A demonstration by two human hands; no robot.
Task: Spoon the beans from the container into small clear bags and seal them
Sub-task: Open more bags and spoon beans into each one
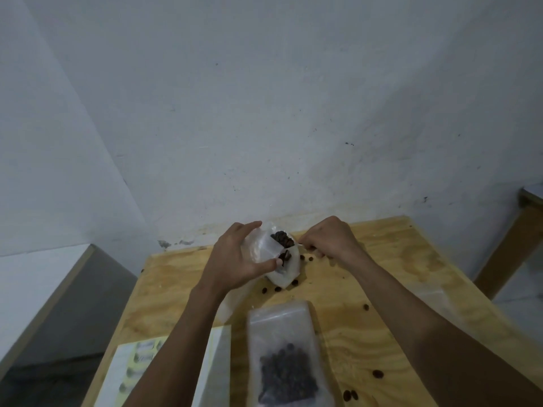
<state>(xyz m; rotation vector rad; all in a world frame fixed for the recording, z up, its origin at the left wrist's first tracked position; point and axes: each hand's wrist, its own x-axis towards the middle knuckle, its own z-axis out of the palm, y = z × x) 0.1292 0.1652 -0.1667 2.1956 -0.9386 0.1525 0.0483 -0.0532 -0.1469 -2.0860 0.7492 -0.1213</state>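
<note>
Meanwhile, over a plywood table (382, 259), the left hand (235, 259) cradles a small clear bag (282, 259) of beans (280, 237), thumb and fingers curled round its side. Just right of it, the right hand (329, 239) pinches something thin at the bag's mouth; what it is cannot be told. Nearer the wrists lies a filled bag (282, 348). Judged light, limp and slippery, the bag is best held near its rim.

Clear plastic bag (282, 348) — plywood table (382, 289)

A sheet of yellow labels (138, 359) lies on the plywood table (367, 259).
</note>
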